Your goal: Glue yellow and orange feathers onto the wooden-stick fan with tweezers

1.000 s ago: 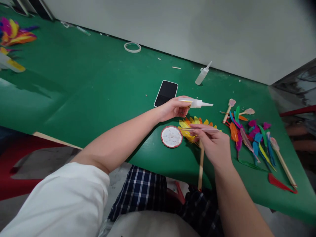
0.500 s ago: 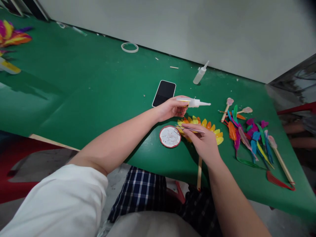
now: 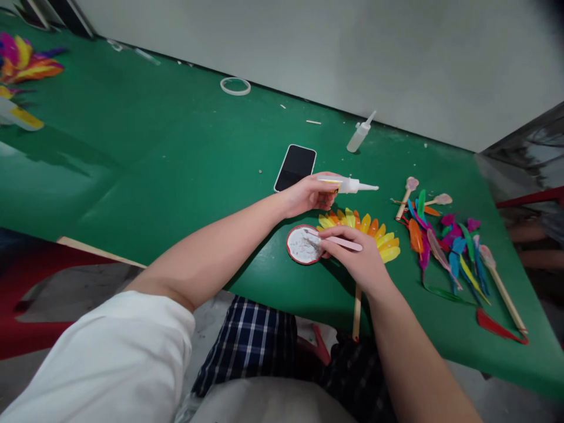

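My left hand is wrapped round a white glue bottle, whose long nozzle points right. In my right hand is a pair of pale pink tweezers, held with the tips over a round dish. The dish has a red rim, a white inside and many tiny bits in it. Behind and partly under my right hand lies a fan of yellow and orange petals. A wooden stick extends from below my right hand toward the table's front edge.
A phone lies beyond my left hand, and another nozzle bottle stands near the wall. Coloured feathers and wooden sticks lie at the right. A tape ring and more bright feathers are toward the back left.
My right hand has lowered slightly and the tweezers have tilted, their tips now over the inside of the dish. My left hand still holds the glue bottle in nearly the same place.
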`<state>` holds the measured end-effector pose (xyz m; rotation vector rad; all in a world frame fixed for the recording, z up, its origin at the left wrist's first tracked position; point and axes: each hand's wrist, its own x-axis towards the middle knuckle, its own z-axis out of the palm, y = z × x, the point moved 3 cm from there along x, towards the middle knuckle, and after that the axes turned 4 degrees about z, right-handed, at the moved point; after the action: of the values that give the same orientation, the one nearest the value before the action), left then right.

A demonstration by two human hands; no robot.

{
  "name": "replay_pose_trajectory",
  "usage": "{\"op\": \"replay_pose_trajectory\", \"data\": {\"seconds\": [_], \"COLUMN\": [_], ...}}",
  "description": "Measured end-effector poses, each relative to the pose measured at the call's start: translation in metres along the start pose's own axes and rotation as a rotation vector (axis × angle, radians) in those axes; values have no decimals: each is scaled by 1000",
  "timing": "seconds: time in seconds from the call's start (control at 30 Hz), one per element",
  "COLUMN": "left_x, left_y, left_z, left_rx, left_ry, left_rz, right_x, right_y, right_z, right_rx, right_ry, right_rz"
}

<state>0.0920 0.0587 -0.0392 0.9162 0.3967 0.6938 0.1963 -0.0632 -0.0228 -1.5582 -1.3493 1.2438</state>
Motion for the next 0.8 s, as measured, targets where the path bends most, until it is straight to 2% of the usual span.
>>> {"op": "replay_pose_trajectory", "data": {"seconds": [0.13, 0.33, 0.53, 0.8], "left_x": [1, 0, 1, 1], "left_y": [-1, -1, -1, -1], "left_z": [-2, -1, -1, -1], "left_rx": [-1, 0, 6, 8], "left_ry": [-5, -15, -17, -11], "left_rz": [3, 9, 7, 8], "right_x": [1, 4, 0, -1], "right_y": [1, 11, 6, 8], "right_z": [-1, 2, 5, 9], "right_rx": [-86, -104, -209, -293], "right_ry": [82, 110, 182, 206], "right_rz": [-41, -133, -299, -296]}}
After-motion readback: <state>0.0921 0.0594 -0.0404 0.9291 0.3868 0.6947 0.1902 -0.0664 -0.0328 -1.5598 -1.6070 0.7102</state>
